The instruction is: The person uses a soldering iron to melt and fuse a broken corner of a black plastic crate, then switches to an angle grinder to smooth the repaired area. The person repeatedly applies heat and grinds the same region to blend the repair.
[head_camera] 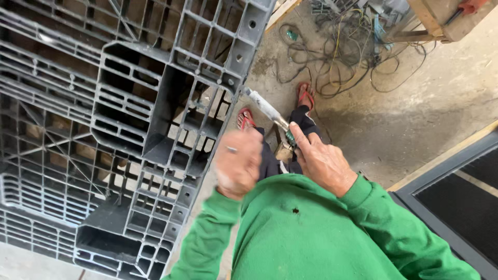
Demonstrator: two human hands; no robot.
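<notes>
Right hand (322,165) grips a metal tool (267,110); blurry left hand (238,163) looks clenched, maybe on something small. Grey plastic pallet (114,129) crowds the left, tangled cables (342,52) ahead, bare concrete floor (415,119) to the right.

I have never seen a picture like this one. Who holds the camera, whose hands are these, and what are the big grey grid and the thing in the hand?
The camera sits on a person's head and looks down, so you see that person's own green sleeves, hands and red sandals. No machine is here. The right hand grips a slim tool with a pale, worn shaft that points toward the grid. The left hand is blurred and closed; whether it holds something I cannot tell. The grey grid is a plastic pallet standing beside the person. Behind, on the concrete floor, lies a tangle of wires.
</notes>
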